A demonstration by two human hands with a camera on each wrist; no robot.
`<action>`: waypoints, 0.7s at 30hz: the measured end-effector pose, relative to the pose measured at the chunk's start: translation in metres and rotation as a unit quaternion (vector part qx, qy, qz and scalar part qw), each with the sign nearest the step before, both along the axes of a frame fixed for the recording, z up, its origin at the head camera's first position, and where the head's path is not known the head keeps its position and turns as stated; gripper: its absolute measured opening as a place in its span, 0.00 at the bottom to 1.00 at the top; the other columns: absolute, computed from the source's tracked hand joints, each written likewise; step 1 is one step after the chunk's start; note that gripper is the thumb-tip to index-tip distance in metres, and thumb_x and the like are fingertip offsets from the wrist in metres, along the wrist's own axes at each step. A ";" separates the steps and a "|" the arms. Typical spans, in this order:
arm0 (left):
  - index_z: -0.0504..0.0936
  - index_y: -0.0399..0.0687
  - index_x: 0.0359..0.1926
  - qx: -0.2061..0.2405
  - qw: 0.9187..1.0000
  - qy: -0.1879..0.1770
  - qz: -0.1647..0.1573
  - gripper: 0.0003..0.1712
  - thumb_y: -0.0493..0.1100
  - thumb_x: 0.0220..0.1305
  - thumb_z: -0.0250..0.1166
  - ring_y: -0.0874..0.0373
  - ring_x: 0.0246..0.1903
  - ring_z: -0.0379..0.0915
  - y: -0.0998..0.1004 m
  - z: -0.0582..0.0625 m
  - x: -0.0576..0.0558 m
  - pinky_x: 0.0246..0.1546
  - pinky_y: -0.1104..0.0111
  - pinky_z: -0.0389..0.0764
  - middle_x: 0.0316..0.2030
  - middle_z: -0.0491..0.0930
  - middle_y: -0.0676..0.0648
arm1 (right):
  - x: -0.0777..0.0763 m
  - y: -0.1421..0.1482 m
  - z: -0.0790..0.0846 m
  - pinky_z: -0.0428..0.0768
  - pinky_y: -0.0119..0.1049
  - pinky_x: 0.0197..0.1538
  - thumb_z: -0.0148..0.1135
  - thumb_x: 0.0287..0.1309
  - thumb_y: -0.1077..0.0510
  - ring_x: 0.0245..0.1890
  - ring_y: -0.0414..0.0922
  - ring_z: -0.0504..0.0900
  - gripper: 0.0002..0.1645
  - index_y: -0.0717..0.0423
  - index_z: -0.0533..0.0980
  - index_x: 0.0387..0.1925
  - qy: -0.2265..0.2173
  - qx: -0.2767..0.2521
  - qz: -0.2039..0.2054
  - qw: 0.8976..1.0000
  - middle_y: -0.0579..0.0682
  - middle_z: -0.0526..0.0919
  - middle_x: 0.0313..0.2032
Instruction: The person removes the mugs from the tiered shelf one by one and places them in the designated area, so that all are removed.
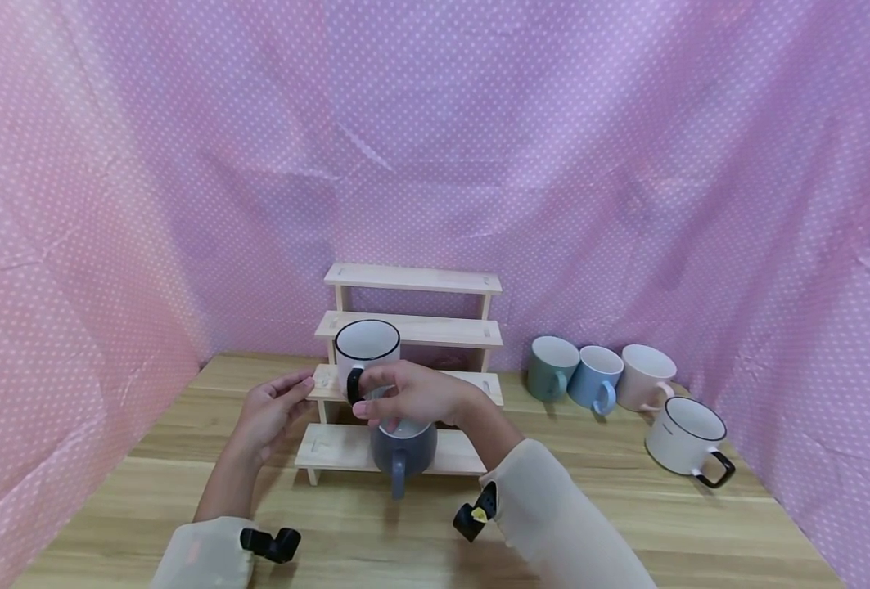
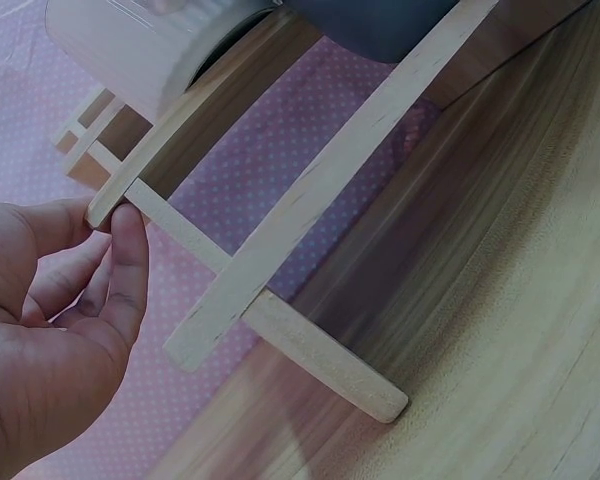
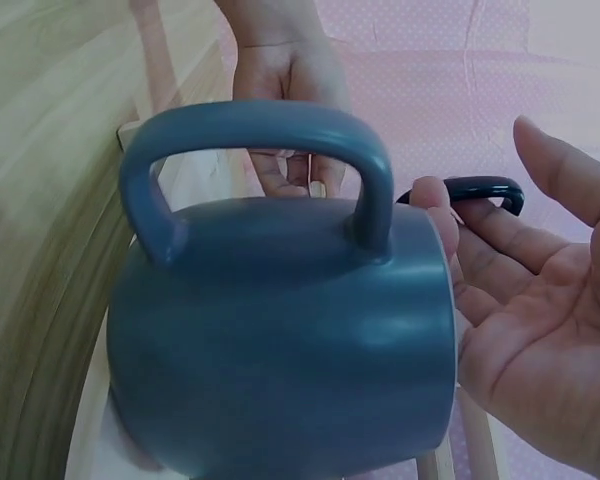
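Observation:
A white mug [image 1: 367, 348] with a black rim and black handle [image 3: 485, 187] stands toward the left of the wooden tiered rack [image 1: 412, 278], on its second step from the bottom. My right hand [image 1: 423, 393] is at that handle, fingers loosely bent beside it and thumb held apart in the right wrist view. My left hand [image 2: 70, 310] pinches the left end of that same step board [image 2: 145, 170] between thumb and fingers. Below, a dark grey-blue mug [image 3: 280, 340] sits on the lowest step, handle toward me, partly under my right hand in the head view.
Right of the rack stand a green mug [image 1: 548, 368], a blue mug [image 1: 595, 376] and a pale pink mug [image 1: 641, 376]. Nearer the right edge is another white mug [image 1: 681, 438] with a black handle. A pink dotted cloth [image 1: 435, 147] hangs behind the wooden table [image 1: 376, 540].

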State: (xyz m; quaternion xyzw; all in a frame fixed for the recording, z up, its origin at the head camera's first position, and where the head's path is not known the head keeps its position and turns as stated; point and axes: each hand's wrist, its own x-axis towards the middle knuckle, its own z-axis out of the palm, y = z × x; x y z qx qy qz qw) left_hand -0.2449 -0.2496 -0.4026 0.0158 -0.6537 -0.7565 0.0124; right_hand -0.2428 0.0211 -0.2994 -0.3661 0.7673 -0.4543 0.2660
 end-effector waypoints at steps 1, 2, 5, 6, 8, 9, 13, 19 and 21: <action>0.65 0.25 0.70 -0.002 1.000 0.000 0.000 0.31 0.41 0.76 0.62 0.66 0.45 0.80 0.000 0.000 0.000 0.56 0.72 0.82 0.47 0.79 0.53 | 0.000 0.000 0.000 0.87 0.39 0.42 0.64 0.71 0.53 0.42 0.50 0.85 0.14 0.56 0.77 0.53 -0.003 0.000 0.000 1.000 0.53 0.86 0.44; 0.65 0.25 0.70 -0.004 1.000 0.000 0.000 0.32 0.41 0.76 0.62 0.66 0.45 0.80 0.000 0.000 0.000 0.57 0.72 0.82 0.47 0.79 0.53 | 0.000 0.000 0.001 0.87 0.39 0.42 0.64 0.71 0.53 0.44 0.52 0.85 0.15 0.57 0.77 0.53 -0.004 0.000 0.001 1.000 0.53 0.85 0.45; 0.65 0.26 0.70 -0.007 1.000 -0.002 0.000 0.32 0.41 0.75 0.63 0.66 0.45 0.80 0.000 0.000 0.000 0.57 0.72 0.82 0.47 0.79 0.53 | 0.000 -0.001 0.000 0.87 0.38 0.42 0.64 0.72 0.54 0.48 0.55 0.84 0.19 0.61 0.76 0.56 -0.013 -0.008 0.006 1.000 0.52 0.83 0.49; 0.65 0.26 0.71 -0.007 1.000 -0.003 -0.001 0.32 0.41 0.75 0.63 0.66 0.45 0.80 0.000 0.000 0.000 0.56 0.72 0.82 0.47 0.79 0.53 | 0.000 0.000 -0.001 0.87 0.38 0.42 0.63 0.72 0.54 0.48 0.56 0.83 0.20 0.62 0.76 0.57 -0.015 -0.012 0.008 1.000 0.53 0.83 0.49; 0.65 0.26 0.71 -0.005 1.000 -0.004 -0.002 0.32 0.41 0.75 0.63 0.66 0.45 0.80 0.000 -0.001 -0.001 0.56 0.73 0.82 0.47 0.80 0.53 | -0.001 0.000 -0.002 0.86 0.38 0.42 0.63 0.72 0.54 0.47 0.56 0.83 0.21 0.63 0.75 0.59 -0.018 -0.020 0.012 1.000 0.54 0.82 0.50; 0.65 0.26 0.71 -0.003 1.000 -0.004 -0.002 0.32 0.40 0.75 0.63 0.66 0.45 0.80 0.000 0.000 0.000 0.55 0.73 0.82 0.47 0.80 0.53 | -0.001 0.000 -0.003 0.86 0.38 0.42 0.63 0.72 0.54 0.47 0.55 0.83 0.21 0.63 0.75 0.58 -0.021 -0.024 0.013 0.999 0.55 0.81 0.50; 0.65 0.25 0.70 0.002 1.000 -0.003 -0.002 0.32 0.40 0.75 0.63 0.66 0.45 0.80 0.001 -0.001 -0.001 0.54 0.74 0.83 0.47 0.80 0.53 | -0.002 0.001 -0.005 0.87 0.39 0.41 0.62 0.73 0.55 0.45 0.50 0.84 0.19 0.61 0.76 0.57 -0.028 -0.041 0.008 0.999 0.55 0.81 0.50; 0.65 0.26 0.71 -0.001 1.000 -0.003 0.001 0.31 0.39 0.75 0.62 0.66 0.44 0.80 0.000 -0.002 -0.002 0.53 0.75 0.83 0.47 0.80 0.53 | -0.001 0.001 -0.004 0.89 0.41 0.43 0.58 0.76 0.56 0.47 0.53 0.88 0.15 0.63 0.77 0.54 -0.063 -0.077 -0.017 0.995 0.56 0.81 0.51; 0.65 0.26 0.71 -0.001 1.000 -0.004 0.000 0.31 0.40 0.75 0.62 0.66 0.44 0.80 -0.001 -0.002 -0.003 0.53 0.75 0.83 0.47 0.79 0.52 | 0.000 0.000 -0.004 0.89 0.43 0.46 0.55 0.77 0.56 0.49 0.57 0.87 0.16 0.66 0.77 0.53 -0.079 -0.093 -0.020 0.992 0.57 0.82 0.50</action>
